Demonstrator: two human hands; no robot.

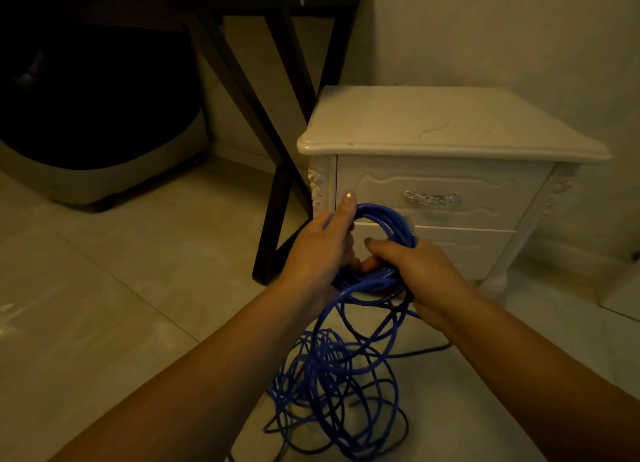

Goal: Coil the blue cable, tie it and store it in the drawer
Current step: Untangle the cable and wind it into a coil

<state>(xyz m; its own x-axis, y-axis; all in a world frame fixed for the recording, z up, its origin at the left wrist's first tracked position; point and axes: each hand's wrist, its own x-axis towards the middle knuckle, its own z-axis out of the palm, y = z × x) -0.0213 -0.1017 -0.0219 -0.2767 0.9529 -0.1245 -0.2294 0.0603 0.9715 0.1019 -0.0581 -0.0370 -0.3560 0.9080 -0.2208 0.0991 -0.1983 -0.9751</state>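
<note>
A blue cable (384, 219) is partly wound into a coil that I hold in front of a white nightstand. My left hand (320, 250) grips the coil's left side, thumb up over the loops. My right hand (420, 271) is closed on the coil's right and lower side. Below my hands the rest of the blue cable hangs in loose tangled loops down to the floor. The nightstand's top drawer (485, 184) is shut, with a silver handle (432, 197); a lower drawer (471, 250) sits beneath it, partly hidden by my hands.
A thin dark cable (429, 350) lies on the tiled floor among the blue loops. A black-legged table (277, 122) stands left of the nightstand (450, 122), with a dark and grey bulky object (97, 143) under it. A wall rises behind the nightstand.
</note>
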